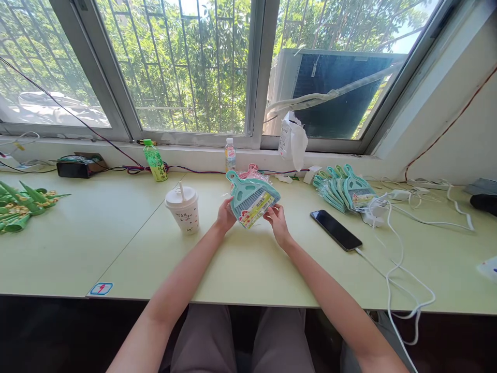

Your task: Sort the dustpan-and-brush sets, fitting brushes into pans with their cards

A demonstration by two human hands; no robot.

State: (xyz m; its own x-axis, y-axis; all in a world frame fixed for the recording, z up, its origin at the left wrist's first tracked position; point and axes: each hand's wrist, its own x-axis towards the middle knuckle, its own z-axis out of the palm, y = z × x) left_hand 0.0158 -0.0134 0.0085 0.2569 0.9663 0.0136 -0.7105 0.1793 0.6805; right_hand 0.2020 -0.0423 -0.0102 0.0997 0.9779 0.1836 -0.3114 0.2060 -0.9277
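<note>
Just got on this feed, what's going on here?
A person seated at a table holds a teal mini dustpan-and-brush set with both hands, left hand at one side and right hand at the other, its printed label facing the camera. Pink ones show just behind it. More teal sets lie in a cluster to the right, near a phone plugged into a white cable. A lidded cup stands to the left.
</note>
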